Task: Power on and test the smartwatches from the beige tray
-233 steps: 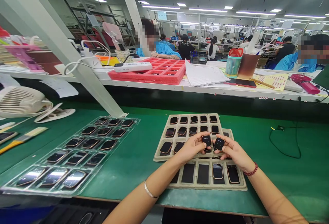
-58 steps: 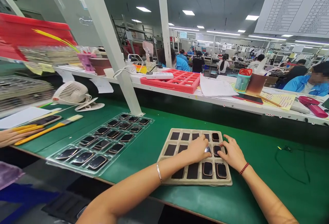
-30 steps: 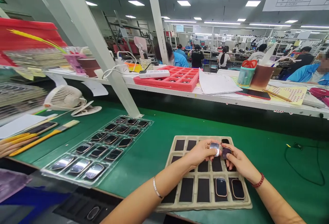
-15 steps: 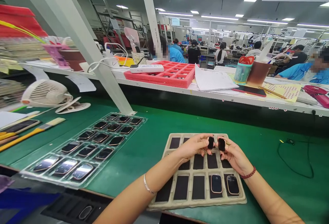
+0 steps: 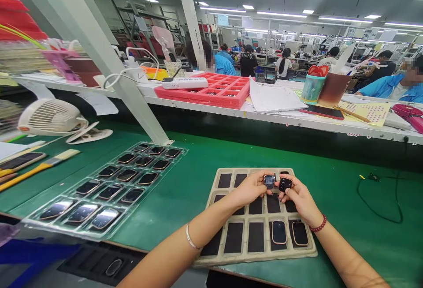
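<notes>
My left hand (image 5: 254,186) is closed on a smartwatch body (image 5: 269,181) whose screen is lit grey-blue. In my right hand (image 5: 299,194) is a second smartwatch body (image 5: 285,185), its dark screen showing small white marks. The two watches are held side by side above a beige tray (image 5: 245,235) of dark-lined compartments. Two more watch bodies, one (image 5: 279,232) next to the other (image 5: 300,233), lie in the tray's near right compartments. Part of another shows behind my right fingers at the tray's far edge.
To the left, a clear plastic tray (image 5: 114,208) holds rows of watch bodies. Beyond it stand a white fan (image 5: 49,117) and a slanted post (image 5: 145,116). A brush (image 5: 49,164) lies at far left, a thin cable (image 5: 358,195) at right. A shelf bears a red foam tray (image 5: 228,98).
Both watch screens have gone from black to lit, and the watches are turned to face me more. My hands stay over the tray; the view has shifted slightly.
</notes>
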`<state>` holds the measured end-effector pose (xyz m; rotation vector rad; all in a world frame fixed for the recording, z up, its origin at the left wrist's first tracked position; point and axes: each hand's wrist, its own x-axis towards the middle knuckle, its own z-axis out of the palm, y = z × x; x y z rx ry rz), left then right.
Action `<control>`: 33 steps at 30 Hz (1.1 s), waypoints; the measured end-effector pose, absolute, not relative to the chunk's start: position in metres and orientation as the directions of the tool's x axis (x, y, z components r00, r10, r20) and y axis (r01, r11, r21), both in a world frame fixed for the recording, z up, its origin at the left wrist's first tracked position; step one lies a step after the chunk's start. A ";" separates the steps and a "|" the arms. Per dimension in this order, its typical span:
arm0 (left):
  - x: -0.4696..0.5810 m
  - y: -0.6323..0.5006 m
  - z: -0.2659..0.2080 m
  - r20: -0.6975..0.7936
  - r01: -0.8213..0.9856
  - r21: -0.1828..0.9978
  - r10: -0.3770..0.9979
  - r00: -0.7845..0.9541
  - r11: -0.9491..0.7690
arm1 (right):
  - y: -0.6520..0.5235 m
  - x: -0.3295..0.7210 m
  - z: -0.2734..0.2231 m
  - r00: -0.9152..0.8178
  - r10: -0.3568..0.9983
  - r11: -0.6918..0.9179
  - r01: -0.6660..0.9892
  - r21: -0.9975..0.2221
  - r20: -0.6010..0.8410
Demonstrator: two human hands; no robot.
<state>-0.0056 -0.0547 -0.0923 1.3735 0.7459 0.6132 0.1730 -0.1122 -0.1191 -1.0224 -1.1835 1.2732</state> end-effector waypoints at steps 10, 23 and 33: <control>-0.003 -0.058 -0.087 -0.104 0.070 0.995 0.787 0.608 0.077 | -0.114 0.176 -0.120 -0.061 0.997 0.031 -0.195 -0.980 0.044; 0.000 -0.058 -0.094 -0.100 0.092 0.994 0.791 0.603 0.055 | -0.114 0.172 -0.116 -0.085 0.995 0.050 -0.095 -0.994 0.058; 0.000 -0.058 -0.090 -0.052 0.017 0.999 0.814 0.579 0.052 | -0.111 0.174 -0.122 -0.109 0.992 0.054 -0.107 -0.993 0.066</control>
